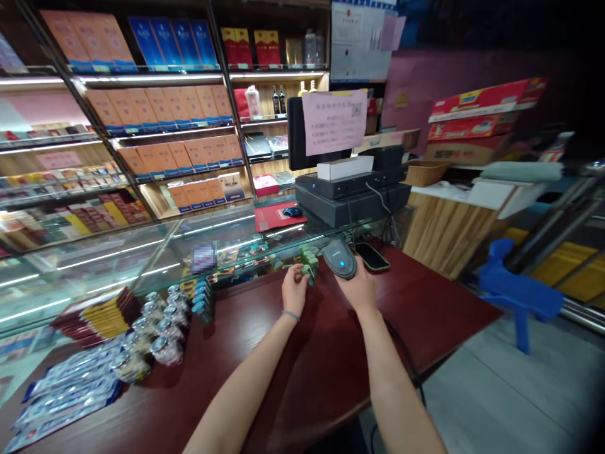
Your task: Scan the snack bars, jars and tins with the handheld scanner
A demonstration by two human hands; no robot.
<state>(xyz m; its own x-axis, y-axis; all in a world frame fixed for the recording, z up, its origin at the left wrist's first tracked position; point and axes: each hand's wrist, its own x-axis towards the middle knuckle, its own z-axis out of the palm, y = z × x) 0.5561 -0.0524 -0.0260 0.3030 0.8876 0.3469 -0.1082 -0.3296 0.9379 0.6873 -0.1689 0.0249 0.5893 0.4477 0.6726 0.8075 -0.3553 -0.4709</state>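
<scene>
Two bare hands come forward over the dark red table (326,366), and from my distant seat I see the left hand (295,290) pinching one small green pack (307,270) between thumb and fingers, near the table's far edge. The right hand (359,284) is curled around the scanner (339,257) from below, but most of its fingers I cannot see. Scanner and pack are near each other, and between them I find no clear touch. In my judgement, the left pinch should be light and at the pack's edge, so that little of its surface is covered, and the right wrist should be steady with the scanner's front free. Now I count, from near to far: several long blue packets (70,388), overlapping too much for a sure number; about ten lidded jars (166,350); some four or five teal containers (202,309); one phone (372,256) just beside the right hand; one mouse (292,212) on one red mat (267,217); one monitor (297,135) with one pink notice (334,123); and on the shelves behind, two dark bottles (282,101) and four tall blue boxes (163,44).
</scene>
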